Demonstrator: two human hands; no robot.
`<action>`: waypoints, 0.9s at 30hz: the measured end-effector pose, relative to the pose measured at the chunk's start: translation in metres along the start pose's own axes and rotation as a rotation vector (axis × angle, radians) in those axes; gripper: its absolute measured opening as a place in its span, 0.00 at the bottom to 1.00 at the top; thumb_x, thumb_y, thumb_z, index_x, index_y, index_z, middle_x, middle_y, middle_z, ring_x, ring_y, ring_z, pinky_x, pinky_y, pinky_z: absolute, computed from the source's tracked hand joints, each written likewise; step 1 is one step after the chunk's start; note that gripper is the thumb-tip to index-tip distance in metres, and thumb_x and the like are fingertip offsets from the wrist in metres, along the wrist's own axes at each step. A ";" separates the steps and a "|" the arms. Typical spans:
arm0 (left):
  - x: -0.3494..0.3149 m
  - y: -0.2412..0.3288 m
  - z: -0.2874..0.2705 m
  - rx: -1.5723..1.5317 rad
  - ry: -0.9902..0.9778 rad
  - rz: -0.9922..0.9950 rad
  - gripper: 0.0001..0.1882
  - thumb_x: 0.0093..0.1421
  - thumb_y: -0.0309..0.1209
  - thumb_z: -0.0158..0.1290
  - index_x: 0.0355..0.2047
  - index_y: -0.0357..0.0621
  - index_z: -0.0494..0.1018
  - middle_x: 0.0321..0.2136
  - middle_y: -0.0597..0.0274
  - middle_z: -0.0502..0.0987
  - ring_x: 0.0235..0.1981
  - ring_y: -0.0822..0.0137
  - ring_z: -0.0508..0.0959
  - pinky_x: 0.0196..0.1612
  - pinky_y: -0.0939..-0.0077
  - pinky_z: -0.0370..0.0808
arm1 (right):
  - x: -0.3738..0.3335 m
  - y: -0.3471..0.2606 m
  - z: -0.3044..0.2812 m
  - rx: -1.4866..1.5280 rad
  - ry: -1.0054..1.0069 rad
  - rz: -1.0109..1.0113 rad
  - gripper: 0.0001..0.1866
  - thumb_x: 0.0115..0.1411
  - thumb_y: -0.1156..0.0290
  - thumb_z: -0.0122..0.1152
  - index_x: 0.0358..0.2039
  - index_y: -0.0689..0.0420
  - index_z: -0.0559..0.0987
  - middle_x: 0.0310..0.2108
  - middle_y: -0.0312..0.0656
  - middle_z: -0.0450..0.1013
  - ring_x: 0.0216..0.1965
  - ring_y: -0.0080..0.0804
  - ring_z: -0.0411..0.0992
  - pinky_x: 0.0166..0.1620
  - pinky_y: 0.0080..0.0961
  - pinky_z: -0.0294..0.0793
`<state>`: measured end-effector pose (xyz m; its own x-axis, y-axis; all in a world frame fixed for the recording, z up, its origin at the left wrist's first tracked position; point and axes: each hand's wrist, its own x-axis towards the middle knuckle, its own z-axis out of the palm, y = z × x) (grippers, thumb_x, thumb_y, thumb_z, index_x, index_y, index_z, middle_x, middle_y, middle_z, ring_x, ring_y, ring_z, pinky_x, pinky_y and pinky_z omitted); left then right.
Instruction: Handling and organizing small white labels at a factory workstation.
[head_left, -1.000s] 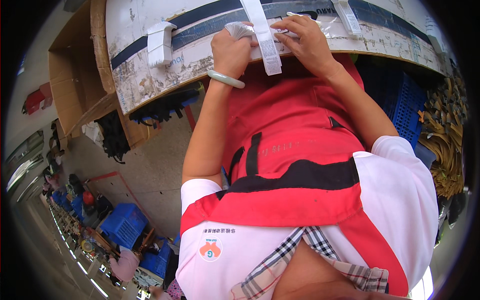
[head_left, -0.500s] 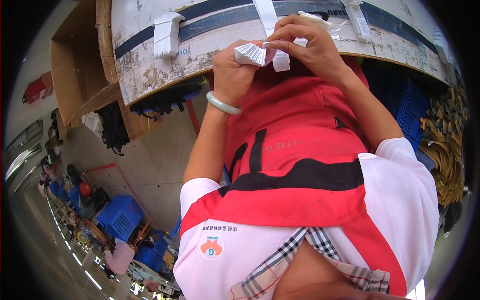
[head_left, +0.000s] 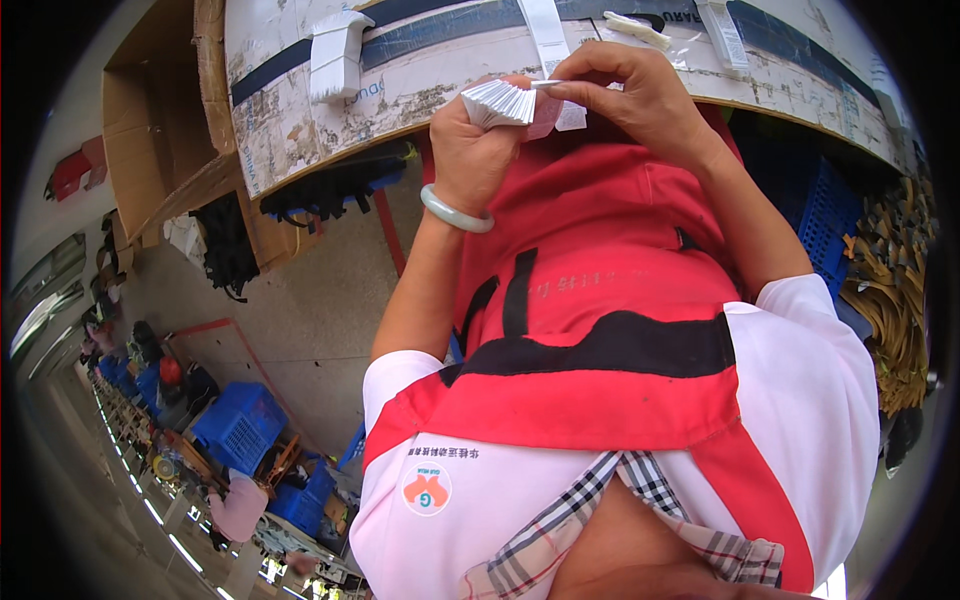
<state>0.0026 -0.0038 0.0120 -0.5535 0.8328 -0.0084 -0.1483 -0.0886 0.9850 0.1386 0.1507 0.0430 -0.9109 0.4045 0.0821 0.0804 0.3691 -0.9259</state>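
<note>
A fanned stack of small white labels (head_left: 500,104) is gripped in my left hand (head_left: 468,160), a pale bangle on that wrist. My right hand (head_left: 640,100) pinches a white label (head_left: 547,84) at the stack's right edge, thumb against forefinger. Below the pinch hangs a printed white label (head_left: 571,117), partly hidden by the fingers. Beyond my hands, a long white label strip (head_left: 543,35) lies on the worn cardboard-covered table (head_left: 270,130). To its left sits a pile of white labels (head_left: 337,58); another printed label strip (head_left: 722,35) is at the right.
An off-white folded piece (head_left: 637,30) lies at the table's far side. An open cardboard box (head_left: 165,130) stands left of the table. Under the table's right end are a blue crate (head_left: 828,215) and tan strips (head_left: 890,290). A person in pink (head_left: 240,508) is far left.
My right hand has shifted slightly down and right, still pinching at the stack. The labels in my left hand are fanned a little wider. The printed label below has moved and tilted.
</note>
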 end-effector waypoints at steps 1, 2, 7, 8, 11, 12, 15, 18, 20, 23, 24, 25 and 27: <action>0.000 -0.001 0.000 -0.014 -0.004 0.010 0.11 0.56 0.17 0.58 0.40 0.35 0.79 0.21 0.65 0.76 0.19 0.78 0.72 0.20 0.86 0.65 | 0.000 0.000 0.000 -0.006 -0.008 0.002 0.09 0.61 0.70 0.63 0.38 0.61 0.81 0.31 0.34 0.75 0.33 0.18 0.71 0.39 0.16 0.72; 0.000 -0.001 0.000 -0.029 -0.008 0.021 0.10 0.56 0.18 0.58 0.39 0.35 0.79 0.21 0.66 0.76 0.18 0.79 0.72 0.20 0.86 0.65 | 0.000 -0.001 0.000 -0.006 -0.009 0.002 0.09 0.61 0.70 0.63 0.38 0.61 0.81 0.31 0.34 0.75 0.33 0.18 0.71 0.39 0.16 0.72; -0.005 -0.003 0.000 0.010 -0.018 -0.031 0.09 0.56 0.18 0.55 0.38 0.38 0.79 0.27 0.69 0.78 0.24 0.82 0.73 0.25 0.87 0.68 | -0.001 -0.012 -0.002 0.166 -0.084 0.150 0.10 0.61 0.69 0.63 0.36 0.64 0.80 0.28 0.36 0.76 0.32 0.20 0.73 0.38 0.18 0.73; -0.006 -0.002 0.001 0.010 -0.030 -0.064 0.08 0.58 0.20 0.55 0.38 0.37 0.79 0.27 0.68 0.78 0.23 0.82 0.73 0.22 0.87 0.67 | -0.001 -0.009 -0.003 0.167 -0.085 0.153 0.10 0.61 0.69 0.63 0.36 0.64 0.80 0.28 0.36 0.76 0.32 0.20 0.73 0.38 0.18 0.73; -0.003 0.004 -0.002 -0.223 -0.124 -0.354 0.08 0.62 0.29 0.57 0.37 0.37 0.78 0.26 0.65 0.78 0.21 0.79 0.73 0.18 0.86 0.64 | 0.002 -0.005 -0.007 0.350 -0.230 0.298 0.09 0.60 0.69 0.64 0.34 0.63 0.80 0.27 0.36 0.75 0.30 0.18 0.71 0.36 0.16 0.72; -0.004 0.001 -0.003 -0.221 -0.117 -0.356 0.08 0.62 0.29 0.57 0.37 0.37 0.78 0.26 0.65 0.78 0.21 0.79 0.73 0.18 0.86 0.64 | 0.001 -0.012 -0.010 0.418 -0.310 0.277 0.09 0.60 0.69 0.64 0.34 0.62 0.80 0.26 0.35 0.75 0.29 0.18 0.71 0.35 0.15 0.71; -0.005 -0.004 0.003 -0.385 -0.146 -0.436 0.22 0.63 0.47 0.53 0.38 0.35 0.75 0.26 0.57 0.78 0.21 0.73 0.76 0.18 0.83 0.68 | 0.001 -0.015 0.003 0.429 -0.242 0.220 0.09 0.60 0.68 0.64 0.34 0.62 0.80 0.26 0.34 0.74 0.27 0.17 0.69 0.32 0.14 0.70; -0.002 -0.002 0.010 -0.504 -0.257 -0.427 0.23 0.64 0.48 0.52 0.39 0.35 0.74 0.28 0.55 0.78 0.24 0.71 0.78 0.23 0.81 0.72 | -0.001 0.001 0.012 0.299 -0.075 0.176 0.09 0.61 0.68 0.64 0.35 0.61 0.80 0.26 0.34 0.75 0.26 0.18 0.70 0.31 0.14 0.71; -0.003 -0.008 0.003 -0.541 -0.285 -0.414 0.21 0.64 0.45 0.53 0.38 0.36 0.74 0.28 0.57 0.77 0.26 0.69 0.78 0.28 0.79 0.75 | -0.002 0.007 0.017 0.201 -0.018 0.144 0.10 0.61 0.67 0.64 0.36 0.61 0.81 0.28 0.35 0.75 0.28 0.17 0.71 0.33 0.15 0.72; -0.003 -0.012 -0.003 -0.450 -0.290 -0.456 0.16 0.64 0.37 0.54 0.41 0.35 0.72 0.24 0.65 0.70 0.27 0.68 0.77 0.29 0.78 0.74 | 0.003 0.012 0.014 0.246 -0.001 0.118 0.11 0.61 0.66 0.64 0.38 0.61 0.81 0.27 0.35 0.75 0.30 0.18 0.72 0.35 0.16 0.72; -0.002 -0.012 -0.003 -0.451 -0.290 -0.455 0.16 0.64 0.37 0.54 0.41 0.35 0.72 0.24 0.65 0.70 0.27 0.68 0.77 0.29 0.78 0.74 | 0.008 0.016 0.012 0.244 -0.002 0.117 0.11 0.61 0.66 0.64 0.38 0.61 0.81 0.27 0.35 0.75 0.30 0.18 0.72 0.35 0.16 0.72; -0.002 -0.013 -0.004 -0.456 -0.258 -0.462 0.15 0.64 0.37 0.54 0.43 0.35 0.72 0.24 0.65 0.70 0.27 0.69 0.76 0.29 0.78 0.74 | 0.015 0.025 0.009 -0.071 0.114 -0.020 0.12 0.62 0.67 0.62 0.42 0.59 0.80 0.31 0.34 0.74 0.32 0.19 0.72 0.36 0.17 0.72; 0.000 -0.011 0.002 -0.444 -0.202 -0.484 0.13 0.64 0.33 0.55 0.43 0.36 0.74 0.24 0.66 0.72 0.25 0.72 0.75 0.26 0.81 0.71 | 0.027 0.047 0.002 -0.687 0.292 -0.204 0.14 0.61 0.69 0.62 0.47 0.54 0.80 0.39 0.34 0.72 0.35 0.22 0.72 0.39 0.18 0.72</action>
<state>0.0053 -0.0017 0.0019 -0.1827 0.9169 -0.3547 -0.6860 0.1396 0.7140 0.1173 0.1773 0.0013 -0.7988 0.4414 0.4089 0.2423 0.8580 -0.4528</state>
